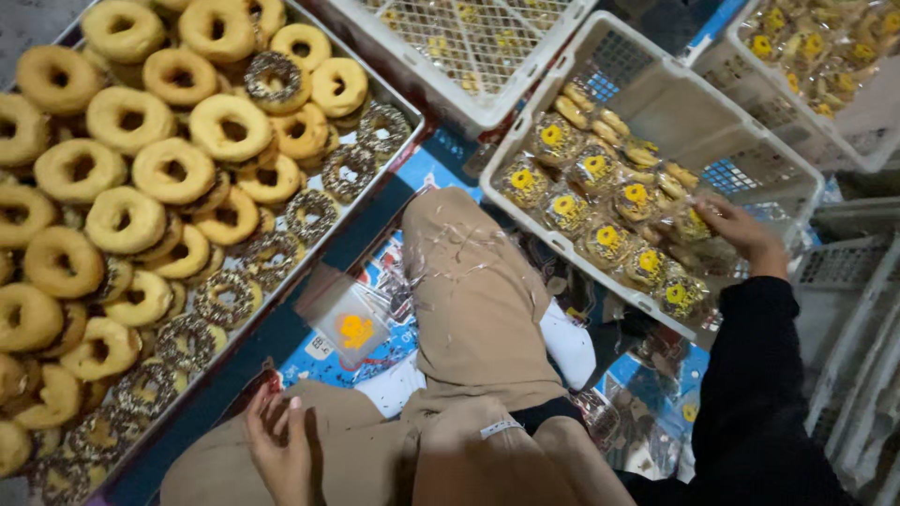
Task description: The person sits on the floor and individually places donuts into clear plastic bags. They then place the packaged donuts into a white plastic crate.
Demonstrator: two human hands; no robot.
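Left hand [279,440] sits low by the knee, fingers loosely curled, holding nothing, near a clear bag with a yellow mark [347,323] beside the doughnut tray [398,98]. Right hand [741,230] reaches into the white crate [656,94], fingers closed on a wrapped doughnut [692,223] among the packed ones.

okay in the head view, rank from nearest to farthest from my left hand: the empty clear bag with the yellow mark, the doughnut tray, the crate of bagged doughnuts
From the left hand:
1. Empty clear bag, just above it.
2. Doughnut tray, to its left; nearly as close, hard to separate.
3. Crate of bagged doughnuts, far across at the right hand.
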